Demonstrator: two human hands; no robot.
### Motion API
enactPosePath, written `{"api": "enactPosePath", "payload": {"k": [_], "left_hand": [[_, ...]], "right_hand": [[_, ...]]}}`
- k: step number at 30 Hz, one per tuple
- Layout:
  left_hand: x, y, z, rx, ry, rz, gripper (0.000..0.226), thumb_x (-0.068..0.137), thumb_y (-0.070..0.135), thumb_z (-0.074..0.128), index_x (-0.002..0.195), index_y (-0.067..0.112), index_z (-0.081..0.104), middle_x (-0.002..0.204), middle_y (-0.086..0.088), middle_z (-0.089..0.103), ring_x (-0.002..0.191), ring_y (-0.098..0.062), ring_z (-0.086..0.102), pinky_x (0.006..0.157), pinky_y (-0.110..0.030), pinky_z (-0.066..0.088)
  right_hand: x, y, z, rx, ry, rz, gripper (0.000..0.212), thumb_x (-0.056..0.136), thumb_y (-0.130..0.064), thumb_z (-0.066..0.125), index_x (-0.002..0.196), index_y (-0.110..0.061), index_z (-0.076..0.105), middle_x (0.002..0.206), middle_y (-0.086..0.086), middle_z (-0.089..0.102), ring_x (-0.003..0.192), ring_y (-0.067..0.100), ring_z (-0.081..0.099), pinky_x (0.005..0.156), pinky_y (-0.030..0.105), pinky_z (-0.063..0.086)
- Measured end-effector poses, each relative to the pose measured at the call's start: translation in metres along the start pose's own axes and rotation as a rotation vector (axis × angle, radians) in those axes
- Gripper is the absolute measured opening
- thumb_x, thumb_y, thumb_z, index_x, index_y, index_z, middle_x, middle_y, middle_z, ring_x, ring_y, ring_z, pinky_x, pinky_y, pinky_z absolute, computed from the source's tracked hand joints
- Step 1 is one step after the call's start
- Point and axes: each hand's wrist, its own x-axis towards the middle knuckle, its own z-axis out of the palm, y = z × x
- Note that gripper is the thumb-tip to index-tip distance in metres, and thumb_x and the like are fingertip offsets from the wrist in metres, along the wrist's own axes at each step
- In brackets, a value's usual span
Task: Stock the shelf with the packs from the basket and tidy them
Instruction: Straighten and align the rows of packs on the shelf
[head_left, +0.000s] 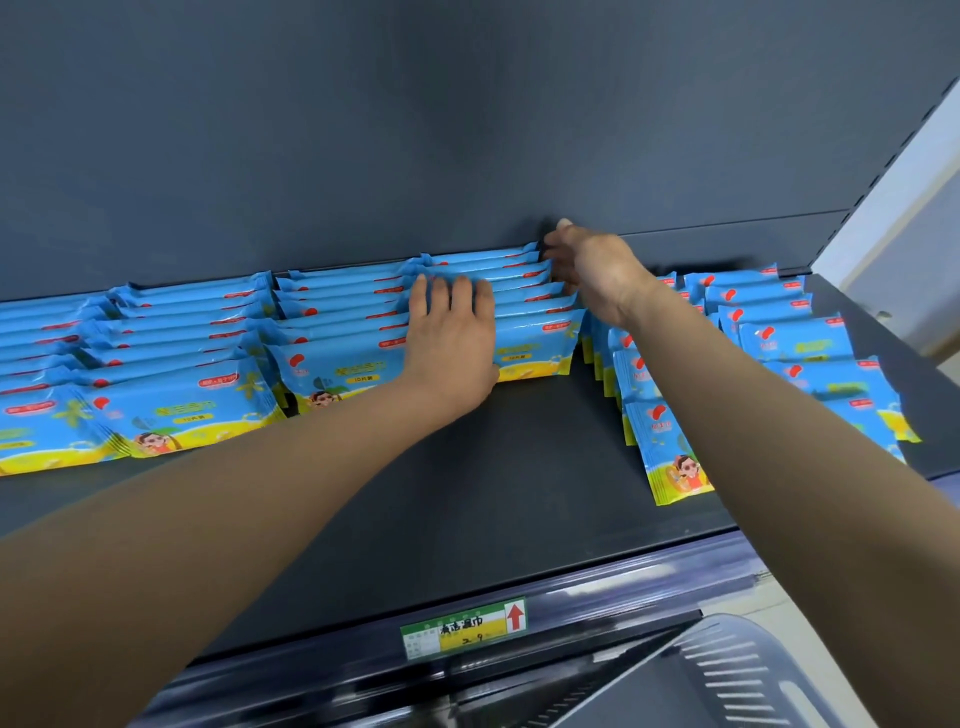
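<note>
Blue and yellow packs stand in rows on the dark shelf (467, 499). My left hand (451, 338) lies flat, fingers spread, over the front of the middle row of packs (524, 291). My right hand (592, 270) reaches to the back right end of that same row, fingers curled against the rearmost packs near the back wall. Whether it grips a pack is hidden. More rows stand at the left (171, 374) and at the right (660, 415). The grey basket (748, 670) shows at the bottom right.
A price label with a red arrow (465, 627) sits on the shelf's front rail. The shelf's back panel (415, 130) rises behind the packs. Bare shelf surface lies in front of the middle row. The shelf's right end post (883, 171) slants up.
</note>
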Motion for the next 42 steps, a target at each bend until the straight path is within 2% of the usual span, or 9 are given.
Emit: {"api": "enactPosePath", "payload": {"k": [7,11,16,21,26,31,35,39,42], "left_hand": [[0.001,-0.006,-0.002,-0.046,-0.018,0.044,0.09,0.08,0.048,0.061,0.146,0.007,0.015,0.144,-0.011,0.028,0.138,-0.031,0.023,0.119,-0.046,0.001],[0.003,-0.013,-0.007,-0.088,-0.079,0.072,0.092,0.08,0.053,0.059,0.147,0.01,0.013,0.147,-0.01,0.025,0.141,-0.029,0.019,0.119,-0.046,-0.004],[0.002,-0.016,-0.009,-0.118,-0.06,0.062,0.077,0.088,0.051,0.044,0.147,0.011,0.016,0.143,-0.009,0.028,0.14,-0.027,0.019,0.119,-0.049,-0.006],[0.003,-0.009,-0.011,-0.067,-0.073,0.063,0.078,0.09,0.052,0.039,0.148,0.006,0.013,0.142,-0.011,0.029,0.138,-0.029,0.022,0.118,-0.048,-0.008],[0.001,-0.025,-0.014,-0.162,-0.106,0.111,0.092,0.084,0.057,0.051,0.149,0.008,0.008,0.149,-0.008,0.021,0.144,-0.025,0.014,0.117,-0.047,-0.013],[-0.008,-0.048,-0.024,-0.448,-0.037,0.069,0.089,0.08,0.04,0.065,0.148,0.012,0.015,0.15,-0.003,0.023,0.144,-0.017,0.014,0.118,-0.04,-0.012],[-0.017,-0.064,-0.028,-0.555,0.023,0.007,0.066,0.076,0.015,0.061,0.136,0.012,0.034,0.14,-0.001,0.035,0.138,-0.015,0.023,0.119,-0.038,-0.009],[-0.027,-0.079,-0.023,-0.36,-0.085,0.014,0.079,0.074,0.027,0.064,0.142,0.014,0.026,0.145,-0.003,0.027,0.142,-0.019,0.018,0.119,-0.041,-0.008],[-0.032,-0.087,-0.016,-0.138,-0.193,0.012,0.096,0.074,0.039,0.069,0.147,0.011,0.013,0.153,-0.01,0.015,0.145,-0.026,0.009,0.118,-0.045,-0.005]], "right_hand": [[-0.007,-0.001,0.01,-0.008,-0.056,0.066,0.038,0.098,-0.039,0.041,0.112,-0.007,0.058,0.108,0.013,0.068,0.095,0.027,0.068,0.086,0.04,0.056],[-0.008,-0.002,0.006,0.009,-0.035,0.035,0.044,0.096,-0.039,0.045,0.123,-0.006,0.054,0.124,0.009,0.06,0.108,0.02,0.06,0.097,0.037,0.049],[-0.013,-0.005,-0.003,-0.056,-0.129,0.006,0.029,0.099,-0.029,0.043,0.118,-0.009,0.053,0.105,0.003,0.064,0.09,0.01,0.063,0.061,0.019,0.051],[-0.016,-0.004,0.009,-0.101,0.005,0.015,0.025,0.099,-0.032,0.042,0.107,-0.013,0.056,0.089,0.0,0.064,0.082,0.014,0.063,0.066,0.024,0.051],[-0.021,-0.007,0.007,-0.152,0.078,-0.019,0.039,0.099,-0.034,0.039,0.128,-0.011,0.05,0.117,0.0,0.056,0.105,0.016,0.054,0.083,0.027,0.041],[-0.03,-0.008,0.01,-0.377,0.076,-0.19,0.042,0.099,-0.033,0.043,0.133,-0.009,0.049,0.123,-0.002,0.055,0.108,0.011,0.049,0.088,0.021,0.036],[-0.037,-0.006,0.011,-0.531,-0.025,-0.235,0.065,0.087,-0.038,0.063,0.142,-0.013,0.038,0.141,0.004,0.047,0.125,0.018,0.049,0.097,0.024,0.039],[-0.045,-0.001,0.009,-0.981,-0.241,-0.216,0.092,0.074,-0.041,0.076,0.148,-0.024,0.023,0.155,0.0,0.021,0.144,0.02,0.018,0.117,0.038,0.022],[-0.048,0.009,0.015,-1.319,-0.251,-0.24,0.101,0.074,-0.042,0.075,0.151,-0.028,0.011,0.159,-0.002,0.005,0.147,0.026,-0.002,0.12,0.049,0.007]]}}
